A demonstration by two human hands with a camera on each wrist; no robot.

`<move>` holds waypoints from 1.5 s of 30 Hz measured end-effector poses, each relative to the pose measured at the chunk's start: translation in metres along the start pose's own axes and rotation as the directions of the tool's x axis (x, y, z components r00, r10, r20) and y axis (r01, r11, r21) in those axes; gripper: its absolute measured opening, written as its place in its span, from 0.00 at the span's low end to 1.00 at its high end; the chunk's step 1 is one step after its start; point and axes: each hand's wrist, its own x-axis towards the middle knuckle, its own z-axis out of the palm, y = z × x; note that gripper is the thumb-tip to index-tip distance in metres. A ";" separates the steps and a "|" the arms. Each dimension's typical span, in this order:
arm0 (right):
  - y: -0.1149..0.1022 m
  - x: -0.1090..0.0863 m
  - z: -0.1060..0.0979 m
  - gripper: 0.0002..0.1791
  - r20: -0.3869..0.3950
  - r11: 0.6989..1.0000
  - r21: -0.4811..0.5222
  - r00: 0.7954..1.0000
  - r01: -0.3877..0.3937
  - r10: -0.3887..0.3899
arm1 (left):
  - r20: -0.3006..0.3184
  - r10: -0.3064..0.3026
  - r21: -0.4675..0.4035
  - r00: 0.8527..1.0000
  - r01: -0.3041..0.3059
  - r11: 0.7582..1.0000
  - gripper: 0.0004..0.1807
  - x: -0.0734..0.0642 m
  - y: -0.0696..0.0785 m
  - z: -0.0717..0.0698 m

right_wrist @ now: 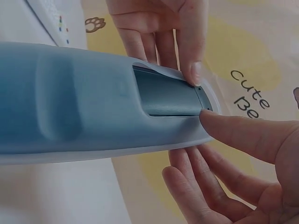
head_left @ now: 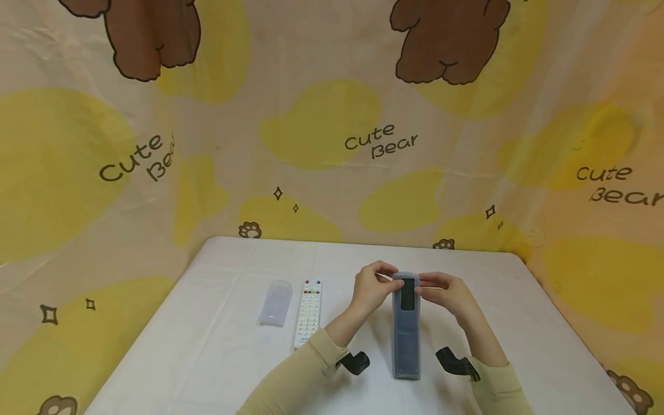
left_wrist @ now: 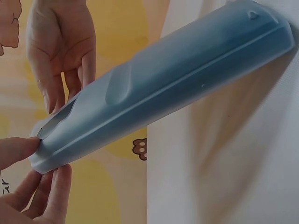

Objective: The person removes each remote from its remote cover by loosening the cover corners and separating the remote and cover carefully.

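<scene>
A dark remote control (head_left: 408,295) sits inside a bluish translucent silicone sleeve (head_left: 406,346), its surface showing through a cutout near the far end. The sleeved remote tilts up, its near end low at the table. My left hand (head_left: 370,288) pinches the far end from the left, thumb on the rim by the cutout. From the other side my right hand (head_left: 451,294) grips the same end; in the right wrist view its thumb (right_wrist: 247,133) presses the cutout's edge while its fingers lie beneath.
Left of the hands, a white remote control (head_left: 309,305) with many buttons lies on the white table (head_left: 207,346), partly covered by the left sleeve cuff. Beside it lies a clear, pale cover (head_left: 276,302). A printed bear cloth (head_left: 311,127) hangs behind.
</scene>
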 end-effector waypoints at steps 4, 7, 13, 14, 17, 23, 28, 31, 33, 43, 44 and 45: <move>-0.005 0.001 -0.003 0.29 0.005 1.000 -0.001 1.000 0.006 -0.006 | 0.000 0.008 0.002 1.000 -0.008 1.000 0.13 -0.002 0.002 0.000; -0.008 0.002 -0.004 0.29 0.004 1.000 0.002 1.000 0.008 -0.008 | -0.002 0.016 0.006 1.000 -0.016 1.000 0.13 -0.003 0.003 0.000; -0.009 0.003 -0.003 0.30 -0.007 1.000 -0.008 1.000 -0.001 0.001 | 0.003 0.023 0.010 1.000 -0.023 1.000 0.13 -0.005 0.003 0.000; -0.009 0.003 -0.003 0.30 -0.009 1.000 -0.012 1.000 -0.001 0.001 | 0.004 0.024 0.009 1.000 -0.024 1.000 0.13 -0.005 0.003 -0.001; -0.009 0.002 -0.002 0.29 -0.018 1.000 -0.018 1.000 0.002 -0.002 | 0.003 0.031 0.009 1.000 -0.031 0.999 0.12 -0.005 0.003 -0.001; -0.007 0.002 -0.002 0.28 -0.035 1.000 0.023 0.999 0.019 -0.018 | 0.002 0.043 -0.001 0.999 -0.043 0.999 0.12 -0.006 0.003 -0.001; -0.004 0.003 -0.001 0.27 -0.038 0.998 0.050 0.999 0.041 -0.039 | -0.001 0.051 0.003 0.999 -0.051 0.999 0.11 -0.006 0.002 -0.001; -0.003 0.003 -0.001 0.26 -0.032 0.996 0.068 0.998 0.050 -0.048 | 0.000 0.055 0.007 0.998 -0.055 0.998 0.11 -0.006 0.002 -0.001; -0.002 0.003 0.000 0.25 -0.029 0.996 0.078 0.998 0.051 -0.049 | 0.001 0.059 0.011 0.998 -0.059 0.998 0.11 -0.006 0.001 -0.002; 0.000 0.004 0.001 0.25 -0.020 0.997 0.073 0.999 0.034 -0.033 | -0.003 0.070 0.036 0.998 -0.070 0.997 0.10 -0.005 -0.001 -0.003; 0.000 0.004 0.001 0.25 -0.021 0.997 0.075 0.999 0.035 -0.033 | -0.003 0.071 0.039 0.997 -0.070 0.997 0.10 -0.004 -0.001 -0.003; 0.001 0.005 0.001 0.25 -0.022 0.996 0.079 0.999 0.036 -0.034 | -0.003 0.071 0.040 0.997 -0.071 0.997 0.10 -0.004 -0.001 -0.003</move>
